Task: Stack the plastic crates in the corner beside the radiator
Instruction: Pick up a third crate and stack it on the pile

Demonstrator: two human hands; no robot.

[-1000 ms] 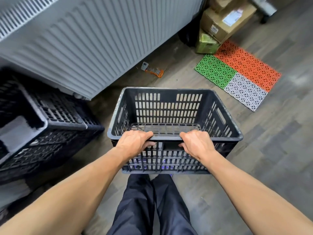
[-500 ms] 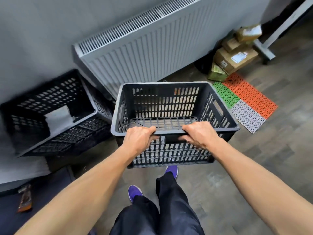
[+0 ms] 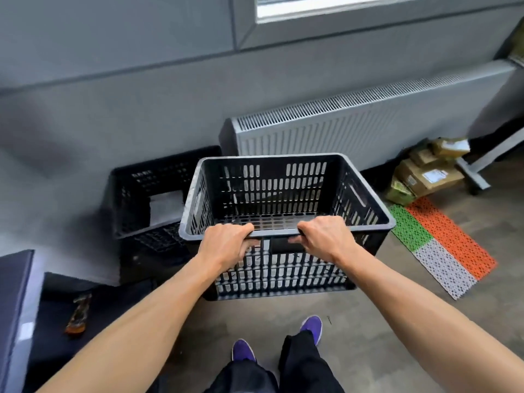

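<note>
Left hand and right hand clasp rim of crate.

Bare forearms, no sleeves; black trousers; purple shoes.

The near black slotted plastic crate looks matt, its rim scuffed greyish. The far-left black lattice plastic crate is equally dull. The white ribbed metal radiator has smooth paint. The far-right brown cardboard boxes look matt, and the green, orange and white perforated plastic tiles look bumpy.
</note>
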